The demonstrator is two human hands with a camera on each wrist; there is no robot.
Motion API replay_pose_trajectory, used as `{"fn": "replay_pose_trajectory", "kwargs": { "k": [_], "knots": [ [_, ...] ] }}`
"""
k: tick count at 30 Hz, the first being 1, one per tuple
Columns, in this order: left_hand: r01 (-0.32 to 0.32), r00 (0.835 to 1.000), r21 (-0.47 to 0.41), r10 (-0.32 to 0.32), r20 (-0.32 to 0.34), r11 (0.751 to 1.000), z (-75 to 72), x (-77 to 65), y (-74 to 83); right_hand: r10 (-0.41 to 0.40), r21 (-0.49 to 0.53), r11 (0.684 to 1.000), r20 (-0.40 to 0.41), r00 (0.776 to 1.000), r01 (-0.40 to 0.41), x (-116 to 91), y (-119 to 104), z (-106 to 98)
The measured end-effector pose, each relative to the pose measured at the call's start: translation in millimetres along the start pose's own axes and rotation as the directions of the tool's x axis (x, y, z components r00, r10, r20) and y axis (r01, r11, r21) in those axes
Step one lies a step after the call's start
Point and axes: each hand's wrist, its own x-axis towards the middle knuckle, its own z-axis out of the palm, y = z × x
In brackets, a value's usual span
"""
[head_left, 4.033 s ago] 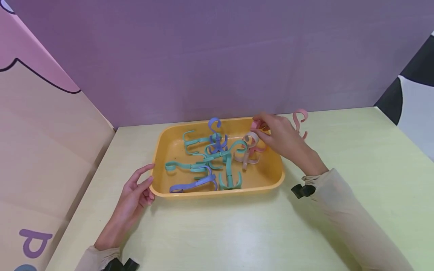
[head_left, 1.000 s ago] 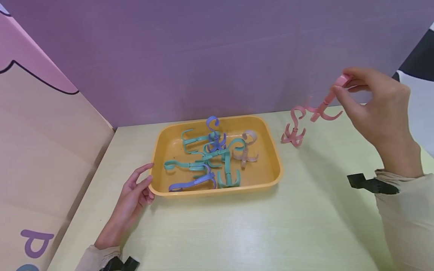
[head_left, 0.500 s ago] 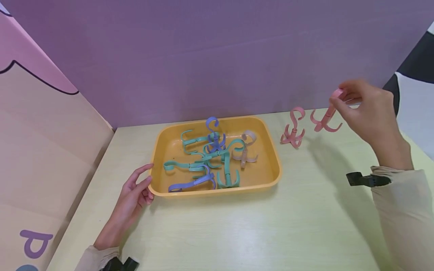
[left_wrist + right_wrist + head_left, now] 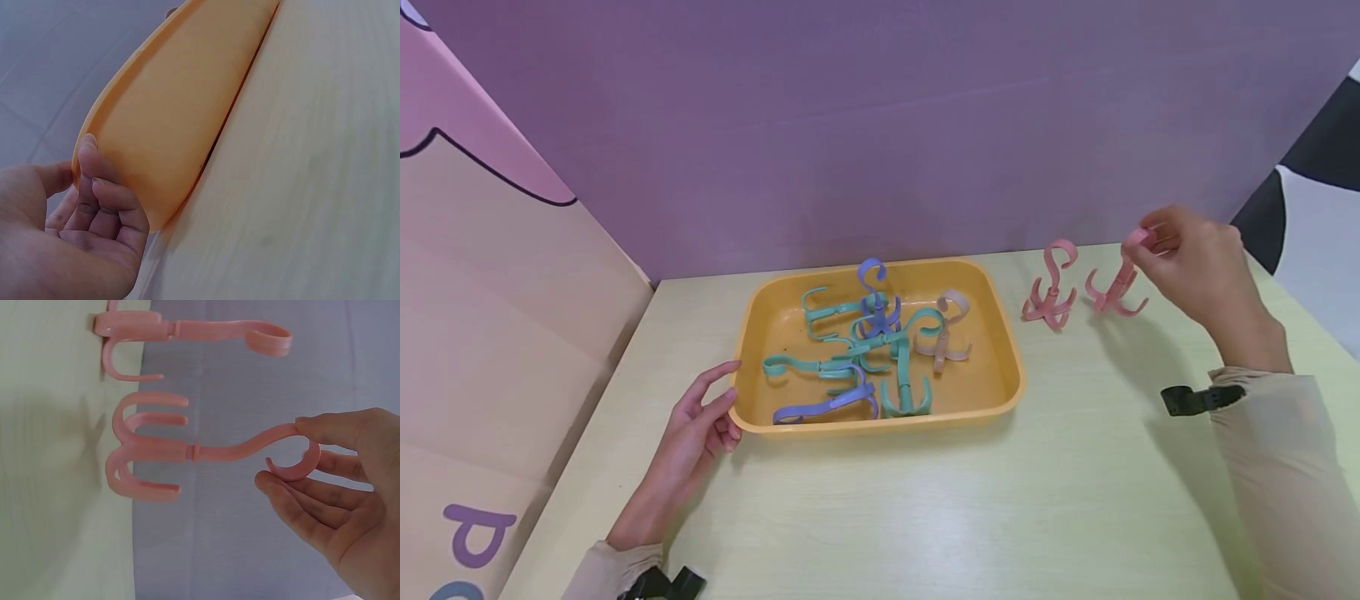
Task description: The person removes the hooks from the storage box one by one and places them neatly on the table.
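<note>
Pinching the curled top of a pink hook (image 4: 162, 450) in the right hand (image 4: 1202, 271), with fingers clamped on the curl and the prongs pointing down. Held at the table (image 4: 880, 517) close to its far edge, towards the far right corner. Cannot tell about contact between those prongs and the tabletop. Just to the left, also near the far edge and apart from the held one, a second pink hook (image 4: 1052, 292) upright on its prongs.

With the left hand (image 4: 688, 429), gripping a yellow tray (image 4: 880, 427) at its left side, near the front corner: fingers curled against the outer wall, thumb at the rim. Set by the table's far edge, nearer the far left corner than the far right one.

Inside the tray, several overlapping teal hooks (image 4: 904, 375), mostly in the middle and left. Among them, towards the back, a violet-blue hook (image 4: 877, 310) with its curl upward. Along the front wall, a lying violet-blue hook (image 4: 833, 403). On the right side, a beige hook (image 4: 940, 354).

Behind the far edge, a purple wall (image 4: 925, 133).
</note>
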Motion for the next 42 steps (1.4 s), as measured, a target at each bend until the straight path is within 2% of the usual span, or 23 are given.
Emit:
{"fn": "replay_pose_trajectory", "kwargs": {
  "k": [8, 18, 25, 33, 42],
  "knots": [
    [0.008, 1.0, 0.0, -0.008, 0.004, 1.0, 0.1, 0.1, -0.1, 0.014, -0.008, 1.0, 0.088, 0.996, -0.014, -1.1, 6.3, 6.7],
    [0.005, 1.0, 0.018, -0.005, 0.006, 1.0, -0.9, 0.6, 0.3, -0.017, 0.002, 1.0, 0.108, 0.994, 0.017, -1.3, 3.0, 1.8],
    [-0.001, 1.0, 0.012, 0.001, 0.005, 1.0, -0.2, 0.9, 0.6, -0.031, -0.034, 0.999, 0.086, 0.996, 0.034, 0.6, -4.5, -2.5],
    [-0.005, 1.0, 0.012, 0.005, 0.006, 1.0, -0.3, 0.4, 0.0, -0.062, -0.065, 0.996, 0.065, 0.996, 0.066, -0.9, -23.5, -9.3],
    [-0.002, 1.0, -0.001, 0.002, 0.008, 1.0, 0.1, -0.1, -0.1, -0.13, -0.042, 0.991, 0.016, 0.991, 0.131, -8.5, -49.3, -11.2]
  ]
}}
